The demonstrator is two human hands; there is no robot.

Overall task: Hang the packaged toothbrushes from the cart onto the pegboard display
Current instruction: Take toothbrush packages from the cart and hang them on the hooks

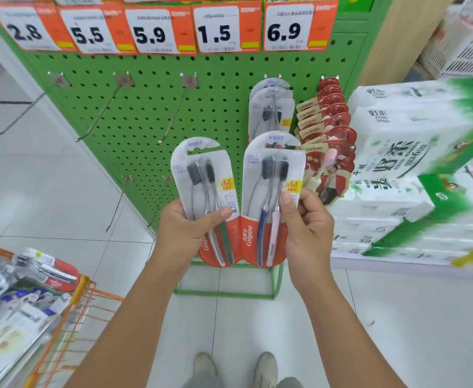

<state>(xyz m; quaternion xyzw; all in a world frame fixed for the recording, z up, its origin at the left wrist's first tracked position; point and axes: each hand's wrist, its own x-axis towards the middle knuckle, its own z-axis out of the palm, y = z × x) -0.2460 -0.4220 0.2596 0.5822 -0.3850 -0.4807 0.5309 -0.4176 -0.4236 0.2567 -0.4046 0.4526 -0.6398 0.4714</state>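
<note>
My left hand (pixel 186 231) grips a two-brush toothbrush pack (pixel 201 175) with a red bottom, held upright in front of the green pegboard (pixel 145 107). Beside it, my right hand (pixel 306 228) holds a second, similar pack (pixel 271 169), thumb on its front. This pack's top overlaps the row of like packs (pixel 270 105) hanging on a peg. The orange cart (pixel 81 298) at lower left holds more packaged toothbrushes (pixel 48 273).
Three bare pegs (pixel 173 119) jut from the board's left part, with more bare pegs (pixel 117 205) lower down. Red toothbrush packs (pixel 330 121) hang at the right. Price tags (pixel 151 32) line the top. Stacked tissue packs (pixel 414 163) stand at right. My shoes (pixel 235 368) are on the tiled floor.
</note>
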